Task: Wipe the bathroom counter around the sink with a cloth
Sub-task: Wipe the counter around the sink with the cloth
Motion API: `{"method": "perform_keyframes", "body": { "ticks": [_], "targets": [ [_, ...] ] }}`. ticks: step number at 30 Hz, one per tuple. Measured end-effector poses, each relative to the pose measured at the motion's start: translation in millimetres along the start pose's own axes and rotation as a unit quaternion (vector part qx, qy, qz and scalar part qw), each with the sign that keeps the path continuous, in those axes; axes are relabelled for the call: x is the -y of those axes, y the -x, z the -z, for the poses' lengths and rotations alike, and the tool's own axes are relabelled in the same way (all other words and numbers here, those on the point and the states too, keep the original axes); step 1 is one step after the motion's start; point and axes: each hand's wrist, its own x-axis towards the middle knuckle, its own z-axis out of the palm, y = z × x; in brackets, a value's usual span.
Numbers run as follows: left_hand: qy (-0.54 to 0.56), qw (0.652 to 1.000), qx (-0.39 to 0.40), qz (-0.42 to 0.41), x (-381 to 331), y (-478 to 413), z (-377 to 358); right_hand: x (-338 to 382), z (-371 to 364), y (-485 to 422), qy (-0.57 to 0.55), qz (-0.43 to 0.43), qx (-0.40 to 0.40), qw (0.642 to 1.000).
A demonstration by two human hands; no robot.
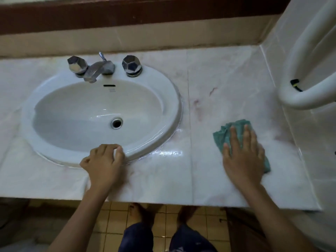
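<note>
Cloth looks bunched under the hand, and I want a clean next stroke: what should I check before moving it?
1. Right hand flat on the cloth: ok, straight fingers press it.
2. Cloth spread evenly: not ok, bunched, edges stick out past the fingers.
3. Left hand bracing on the sink rim: ok, fingers curled over it.
4. Reddish marks on the counter wiped: not ok, they show between sink and cloth.
5. Cloth apart from the white pipe: ok.
6. Cloth damp enough: cannot tell.
</note>
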Motion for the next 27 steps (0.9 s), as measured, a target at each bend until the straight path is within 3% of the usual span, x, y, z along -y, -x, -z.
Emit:
{"method": "perform_keyframes", "body": {
  "ticks": [3,5,8,10,12,13,15,18,22,24,27],
  "targets": [
    [0.011,1.0,0.001,0.023,-5,0,-1,38,-7,-19,-0.009,-0.038,0.017,0.999],
    [0.018,1.0,0.01,0.024,-3,-1,0,73,-14,-8,-0.018,-0.013,0.027,0.999],
    [0.02,0.999,0.02,0.017,1,0,0,128,-26,45,-0.038,0.077,0.022,0.996],
    [0.018,0.999,0.028,0.001,4,0,1,141,-31,93,-0.027,0.195,0.06,0.979],
    [0.025,0.998,0.052,-0.024,11,-3,5,111,-27,120,-0.005,0.296,0.085,0.951],
    [0.027,0.997,0.064,-0.039,15,-5,6,85,-23,122,0.005,0.305,0.085,0.949],
    [0.024,0.994,0.084,-0.065,22,-6,8,27,-15,110,0.026,0.227,0.054,0.972],
    [0.016,0.993,0.082,-0.088,27,-6,5,-22,0,61,0.026,0.023,0.029,0.999],
    [0.004,0.989,0.103,-0.109,31,-7,9,16,2,28,0.005,-0.142,0.013,0.99],
    [0.002,0.984,0.114,-0.141,37,-6,12,59,-4,39,-0.012,-0.151,0.018,0.988],
    [0.009,0.973,0.135,-0.186,49,-7,21,145,-24,94,-0.03,-0.057,0.035,0.997]
  ]
}}
